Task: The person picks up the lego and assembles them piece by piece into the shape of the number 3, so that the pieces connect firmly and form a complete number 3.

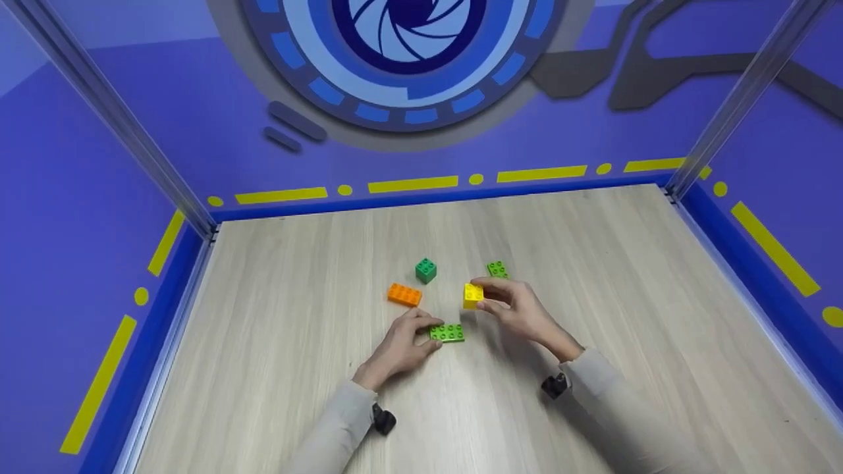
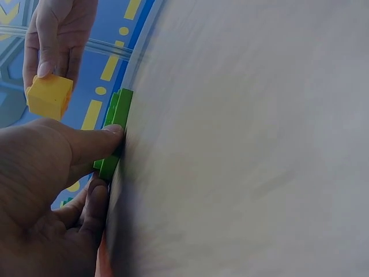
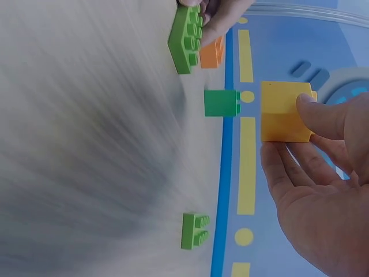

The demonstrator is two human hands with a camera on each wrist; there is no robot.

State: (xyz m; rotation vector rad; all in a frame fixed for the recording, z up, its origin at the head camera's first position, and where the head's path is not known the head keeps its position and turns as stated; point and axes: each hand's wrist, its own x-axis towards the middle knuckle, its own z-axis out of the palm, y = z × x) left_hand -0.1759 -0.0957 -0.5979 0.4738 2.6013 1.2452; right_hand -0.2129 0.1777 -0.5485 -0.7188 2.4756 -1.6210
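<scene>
Between the thumb and fingers of my left hand point(image 1: 404, 342) is a flat light-green brick point(image 1: 451, 333) with two rows of studs, low over the table. The left wrist view shows the thumb on one side of this green brick point(image 2: 120, 109). My right hand point(image 1: 525, 312) pinches a yellow brick point(image 1: 472, 296), raised above the table and just to the right of the light-green one. In the right wrist view the yellow brick point(image 3: 284, 112) has its studs toward the far wall side, with the thumb on its face and fingertips at its lower edge.
An orange brick point(image 1: 404, 295) lies beyond my left hand. Behind it stands a dark-green cube brick point(image 1: 426, 270). A smaller light-green brick point(image 1: 498, 269) lies beyond my right hand. Blue-purple walls point(image 1: 421, 158) border the wooden table point(image 1: 296, 283).
</scene>
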